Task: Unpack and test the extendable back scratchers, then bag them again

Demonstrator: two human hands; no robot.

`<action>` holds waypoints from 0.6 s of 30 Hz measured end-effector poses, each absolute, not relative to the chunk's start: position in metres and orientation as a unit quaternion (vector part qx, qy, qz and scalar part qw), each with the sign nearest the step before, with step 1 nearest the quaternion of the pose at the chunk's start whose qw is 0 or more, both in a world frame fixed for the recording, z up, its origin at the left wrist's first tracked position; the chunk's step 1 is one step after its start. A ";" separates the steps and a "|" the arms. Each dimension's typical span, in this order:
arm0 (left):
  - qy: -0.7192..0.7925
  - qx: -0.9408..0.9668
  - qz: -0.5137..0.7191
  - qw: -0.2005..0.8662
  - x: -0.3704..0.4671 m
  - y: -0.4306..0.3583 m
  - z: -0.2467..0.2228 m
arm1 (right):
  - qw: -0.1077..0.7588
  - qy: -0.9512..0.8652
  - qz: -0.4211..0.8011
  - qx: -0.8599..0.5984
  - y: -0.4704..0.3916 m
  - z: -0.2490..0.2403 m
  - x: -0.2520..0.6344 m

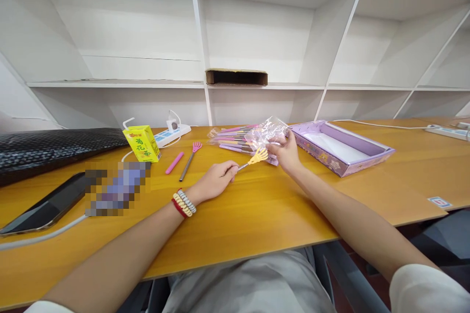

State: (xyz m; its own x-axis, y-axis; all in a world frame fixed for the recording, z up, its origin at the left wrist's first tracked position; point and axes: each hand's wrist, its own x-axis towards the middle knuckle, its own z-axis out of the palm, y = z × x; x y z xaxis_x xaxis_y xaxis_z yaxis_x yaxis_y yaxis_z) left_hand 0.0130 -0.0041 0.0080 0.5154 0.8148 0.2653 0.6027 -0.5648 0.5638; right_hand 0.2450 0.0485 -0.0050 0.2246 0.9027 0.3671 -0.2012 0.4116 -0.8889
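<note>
Yellow carton (141, 144), printed 菊花茶, stands left of the pink-headed scratcher (188, 163). Your left hand (213, 181), fingers closed, holds the yellow-headed scratcher (259, 155) by its metal shaft (244, 166), clawed end above the table (249, 220). Your right hand (287, 153), fingers narrowed, pinches the clear plastic bag (267, 130) just beside the purple tray (338, 163).

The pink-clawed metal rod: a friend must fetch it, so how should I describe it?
On the orange wooden table, find the boxy yellow drink carton. To its right, past a plain pink stick, lies a thin grey metal rod with a pink claw head. The stick has no claw; the left hand holds a similar rod with a yellow claw.
</note>
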 end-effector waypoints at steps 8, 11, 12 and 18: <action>0.438 0.834 0.249 0.225 0.013 -0.001 0.005 | 0.686 -0.375 0.535 -0.320 0.039 0.008 0.235; 0.439 0.827 0.260 0.236 0.012 -0.001 0.006 | 0.686 -0.331 0.580 -0.289 0.038 0.015 0.238; 0.442 0.822 0.264 0.242 0.012 -0.001 0.007 | 0.684 -0.318 0.594 -0.280 0.038 0.017 0.240; 0.453 0.799 0.284 0.276 0.010 0.002 0.005 | 0.649 -0.301 0.656 -0.240 0.039 0.018 0.247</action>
State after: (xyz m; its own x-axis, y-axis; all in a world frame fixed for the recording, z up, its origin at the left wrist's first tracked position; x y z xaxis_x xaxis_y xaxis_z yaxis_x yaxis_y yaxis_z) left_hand 0.0103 0.0017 0.0052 0.4278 0.8805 0.2044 0.5672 -0.4375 0.6978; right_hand 0.2466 0.0387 0.0175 -0.0429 0.9962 0.0762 -0.7071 0.0236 -0.7067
